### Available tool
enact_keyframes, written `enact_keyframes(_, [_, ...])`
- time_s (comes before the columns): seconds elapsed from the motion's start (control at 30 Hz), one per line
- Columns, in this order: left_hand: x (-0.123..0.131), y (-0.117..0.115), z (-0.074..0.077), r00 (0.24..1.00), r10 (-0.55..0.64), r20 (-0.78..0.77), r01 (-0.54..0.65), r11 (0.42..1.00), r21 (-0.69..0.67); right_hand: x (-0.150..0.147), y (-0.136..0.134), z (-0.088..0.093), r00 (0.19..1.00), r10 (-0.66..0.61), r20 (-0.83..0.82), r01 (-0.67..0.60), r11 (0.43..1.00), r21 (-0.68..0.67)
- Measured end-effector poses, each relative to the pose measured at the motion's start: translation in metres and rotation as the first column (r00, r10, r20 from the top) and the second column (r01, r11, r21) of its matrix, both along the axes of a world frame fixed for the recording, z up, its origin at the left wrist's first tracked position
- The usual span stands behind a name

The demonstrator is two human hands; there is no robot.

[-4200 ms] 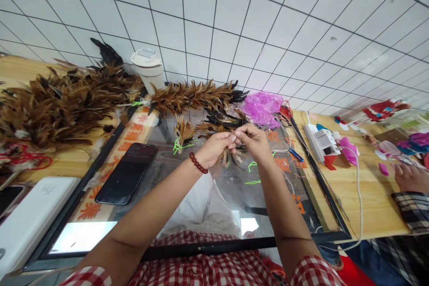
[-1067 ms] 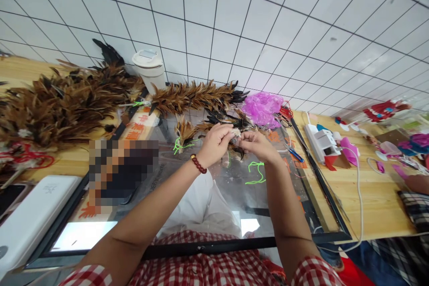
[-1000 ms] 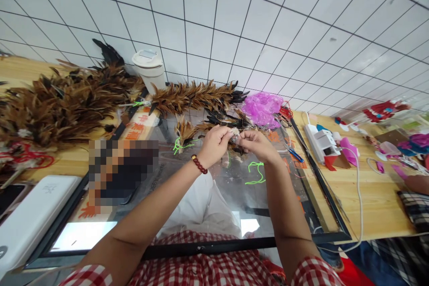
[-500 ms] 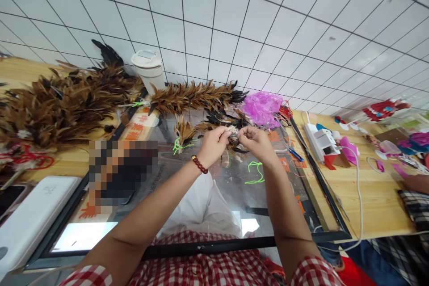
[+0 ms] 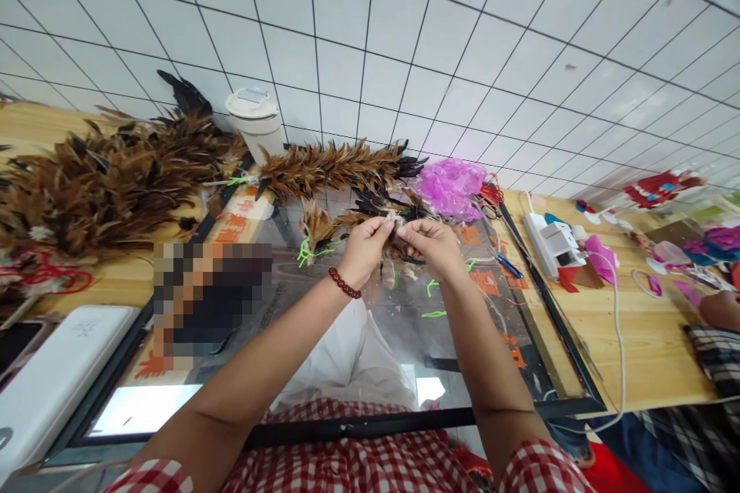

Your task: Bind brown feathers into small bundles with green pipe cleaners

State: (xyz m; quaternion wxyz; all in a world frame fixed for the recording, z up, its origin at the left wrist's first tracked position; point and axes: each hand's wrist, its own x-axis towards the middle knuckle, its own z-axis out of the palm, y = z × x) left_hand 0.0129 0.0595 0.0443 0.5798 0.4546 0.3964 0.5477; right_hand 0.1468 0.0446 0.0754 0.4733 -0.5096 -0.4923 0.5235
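Two bare hands meet over a black-framed clear glass panel (image 5: 428,419), fingertips almost touching. The left hand (image 5: 365,244), with a dark red beaded bracelet (image 5: 345,283) at its wrist, pinches a small pale, fluffy tuft (image 5: 395,216) between thumb and forefinger; the tuft shows just above the fingertips. The right hand (image 5: 433,244) has its thumb and forefinger drawn narrow at the tuft's right side; whether they grip a strand of it cannot be told.

Just beyond the fingers lies a loose bunch of glossy black and brown feathers (image 5: 388,206), partly hidden by them. Left of the fingers rests a short brown feather bundle (image 5: 317,225) tied with bright green string. Farther beyond them stretches a long brown feather garland (image 5: 332,168), and beyond and to their right sits a crumpled magenta plastic bag (image 5: 451,186). Nearer the person than the fingers, beside the right forearm, lie bright green string pieces (image 5: 433,314). Well to the fingers' right is a slim blue pen (image 5: 509,266).
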Motion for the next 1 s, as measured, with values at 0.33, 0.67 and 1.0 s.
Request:
enact_keyframes(0.33, [0.003,-0.006,0.008,0.99,-0.059,0.126,0.066,0.996,-0.054,-0.004,0.003,-0.005,0.999,-0.018,-0.034,0.02,0.999,0.05])
enact_keyframes(0.67, [0.002,-0.005,0.006,0.969,-0.181,0.167,0.207,0.966,-0.155,-0.002,0.001,-0.005,0.996,-0.001,0.084,-0.01,0.991,0.13])
enact_keyframes(1.0, [0.001,-0.005,0.01,0.979,-0.163,0.122,0.178,0.976,-0.127,0.004,0.004,-0.007,0.994,-0.039,0.1,0.022,0.985,0.169])
